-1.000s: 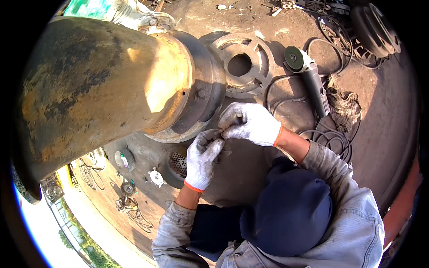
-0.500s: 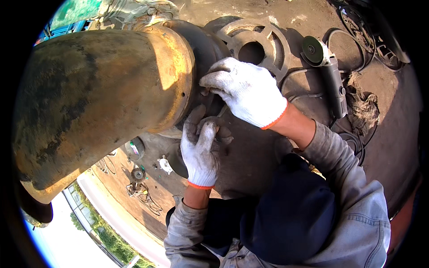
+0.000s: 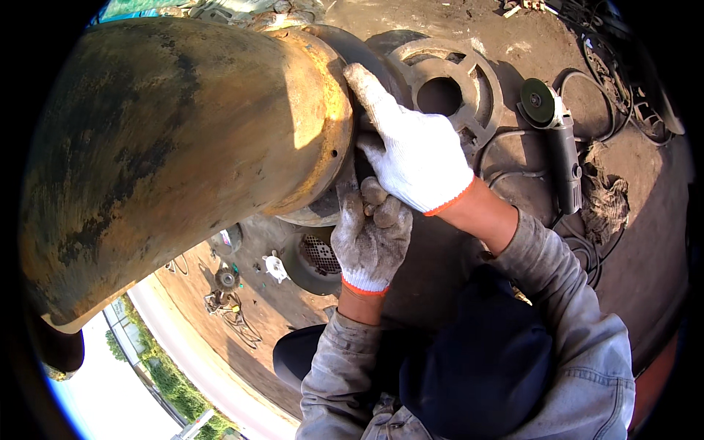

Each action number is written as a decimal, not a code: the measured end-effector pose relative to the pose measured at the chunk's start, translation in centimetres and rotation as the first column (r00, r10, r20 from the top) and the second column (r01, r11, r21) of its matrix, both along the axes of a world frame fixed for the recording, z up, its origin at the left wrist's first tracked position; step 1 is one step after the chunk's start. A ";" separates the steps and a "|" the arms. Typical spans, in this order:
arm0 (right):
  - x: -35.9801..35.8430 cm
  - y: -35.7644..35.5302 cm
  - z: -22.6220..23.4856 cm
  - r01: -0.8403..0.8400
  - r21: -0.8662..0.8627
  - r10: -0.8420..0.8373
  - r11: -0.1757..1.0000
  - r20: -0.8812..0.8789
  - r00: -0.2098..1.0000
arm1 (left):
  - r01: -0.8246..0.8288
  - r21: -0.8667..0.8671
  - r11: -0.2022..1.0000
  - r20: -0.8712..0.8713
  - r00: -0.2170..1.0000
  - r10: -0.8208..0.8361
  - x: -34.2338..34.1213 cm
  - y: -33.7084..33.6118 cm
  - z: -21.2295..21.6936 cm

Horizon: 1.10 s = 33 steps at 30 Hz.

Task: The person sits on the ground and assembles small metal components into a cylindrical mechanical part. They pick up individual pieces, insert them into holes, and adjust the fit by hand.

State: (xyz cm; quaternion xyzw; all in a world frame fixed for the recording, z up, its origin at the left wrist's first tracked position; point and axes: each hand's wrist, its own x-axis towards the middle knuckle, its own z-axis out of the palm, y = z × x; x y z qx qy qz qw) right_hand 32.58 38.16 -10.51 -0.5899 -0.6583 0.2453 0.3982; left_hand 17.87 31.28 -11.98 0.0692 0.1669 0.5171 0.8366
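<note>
A large rusty steel pipe (image 3: pixel 183 110) fills the left side, its end ringed by a yellowish rusted rim (image 3: pixel 330 95) with a small hole. Against this end sits a dark round flange (image 3: pixel 359 55). My right hand (image 3: pixel 425 158), in a white knit glove with an orange cuff, lies over the flange edge, index finger stretched along it and thumb apart; its other fingers are hidden. Below it, my left hand (image 3: pixel 372 242) in a soiled matching glove is turned palm up, fingers curled close under the right hand. Whatever they may hold cannot be made out.
An angle grinder (image 3: pixel 561 147) with a green disc lies at right, beside a crumpled rag (image 3: pixel 605 202) and looping cables (image 3: pixel 587 81). A ring-shaped metal plate (image 3: pixel 477 95) rests beyond my hands. Lower left are a round meshed part (image 3: pixel 319 253) and a wire wheel (image 3: pixel 226 279).
My right hand's index finger has straightened onto the flange from a pinch. My left hand has moved right, turned further palm up and come under the right hand. The view has shifted slightly.
</note>
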 end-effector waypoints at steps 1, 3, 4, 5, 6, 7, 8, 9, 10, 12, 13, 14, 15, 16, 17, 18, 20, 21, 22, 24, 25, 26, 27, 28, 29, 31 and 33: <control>0.0 0.0 -0.1 -0.020 0.005 0.020 1.000 0.051 0.999 | -0.030 -0.006 1.000 0.013 0.999 0.030 0.3 -0.1 -0.2; -0.3 0.1 -0.3 -0.057 0.047 0.052 0.997 0.094 0.994 | -0.098 -0.017 0.995 0.029 0.995 0.098 0.5 -0.2 -0.2; -0.1 0.3 -0.5 -0.070 0.081 0.062 0.994 0.092 0.994 | -0.106 -0.030 0.994 0.021 0.994 0.107 0.6 -0.1 0.0; 0.2 0.4 -0.8 -0.081 0.117 0.071 0.990 0.090 0.993 | -0.113 -0.043 0.993 0.014 0.993 0.114 0.7 0.0 0.4; 0.3 0.5 -1.2 -0.083 0.149 0.073 0.985 0.070 0.995 | -0.121 -0.056 0.991 0.007 0.993 0.122 0.9 0.1 0.8; 0.5 0.6 -1.6 -0.084 0.180 0.076 0.980 0.051 0.996 | -0.130 -0.069 0.989 0.000 0.991 0.130 0.8 0.3 1.0; 0.6 0.7 -1.8 -0.086 0.215 0.082 0.973 0.029 0.996 | -0.088 -0.041 0.995 0.045 0.995 0.090 0.4 0.5 0.8; 0.6 0.7 -1.9 -0.060 0.232 0.064 0.971 -0.011 0.998 | -0.076 -0.038 0.996 0.038 0.996 0.077 0.2 0.5 0.7; 0.5 0.7 -2.2 -0.046 0.172 0.065 0.984 -0.109 0.992 | -0.064 -0.034 0.997 0.031 0.997 0.065 0.1 0.4 0.6; 0.4 0.9 -2.3 -0.017 0.126 0.042 0.992 -0.196 0.980 | -0.048 -0.048 0.998 0.049 0.998 0.051 0.1 0.4 1.0; 0.2 0.7 -1.9 -0.002 0.101 0.021 0.995 -0.190 0.981 | -0.054 -0.050 0.997 0.057 0.997 0.057 0.2 0.3 1.0; 0.0 0.7 -2.0 0.043 0.135 -0.017 0.990 -0.184 0.983 | -0.069 -0.067 0.995 0.068 0.995 0.073 0.3 0.3 0.7; -0.2 0.7 -1.9 0.088 0.170 -0.057 0.982 -0.180 0.982 | -0.082 -0.083 0.993 0.079 0.993 0.088 0.4 0.3 0.6; -0.4 0.6 -1.6 0.084 0.109 -0.058 0.991 -0.218 0.974 | -0.116 -0.027 0.993 -0.009 0.993 0.115 0.8 0.1 0.7; -0.5 0.5 -1.5 0.098 0.124 -0.070 0.987 -0.216 0.974 | -0.120 -0.045 0.992 -0.002 0.993 0.120 0.8 0.1 0.8; -0.7 0.4 -1.6 0.114 0.140 -0.083 0.984 -0.214 0.973 | -0.123 -0.063 0.990 0.005 0.992 0.124 0.8 0.1 0.9; -0.9 0.1 -1.6 0.127 0.101 -0.103 0.987 -0.214 0.971 | -0.116 -0.054 0.992 0.024 0.993 0.117 0.6 0.2 0.6; -1.0 0.0 -1.8 0.136 0.146 -0.106 0.980 -0.195 0.975 | -0.114 -0.052 0.992 0.032 0.993 0.116 0.5 0.1 0.5; -1.1 0.0 -2.2 0.144 0.191 -0.111 0.971 -0.177 0.978 | -0.111 -0.050 0.992 0.040 0.993 0.114 0.5 0.1 0.4; -0.9 -0.1 -2.3 0.131 0.230 -0.105 0.964 -0.122 0.987 | -0.092 -0.037 0.995 0.080 0.992 0.095 0.4 0.1 0.0; -0.5 -0.2 -2.0 0.110 0.226 -0.092 0.968 -0.087 0.992 | -0.076 -0.022 0.997 0.112 0.991 0.078 0.2 0.0 -0.6; -0.3 -0.2 -1.8 0.090 0.221 -0.080 0.971 -0.053 0.995 | -0.060 -0.007 0.998 0.143 0.988 0.060 0.1 0.1 -0.6; -0.3 -0.1 -1.9 0.100 0.218 -0.085 0.971 -0.077 0.993 | -0.065 -0.010 0.998 0.132 0.989 0.065 0.2 0.1 -0.6; -0.3 0.0 -2.0 0.111 0.216 -0.091 0.970 -0.102 0.991 | -0.069 -0.013 0.998 0.121 0.990 0.070 0.3 0.1 -0.3; -0.2 0.2 -2.1 0.123 0.214 -0.098 0.969 -0.124 0.987 | -0.072 -0.015 0.997 0.112 0.991 0.073 0.4 0.1 -0.1; 0.3 0.3 -2.2 0.057 0.176 -0.041 0.983 -0.090 0.995 | -0.085 -0.030 0.996 0.150 0.985 0.089 0.6 0.0 -0.4; 0.5 0.5 -2.3 0.007 0.168 0.007 0.986 -0.084 0.996 | -0.085 -0.040 0.996 0.158 0.983 0.091 0.5 -0.1 -0.7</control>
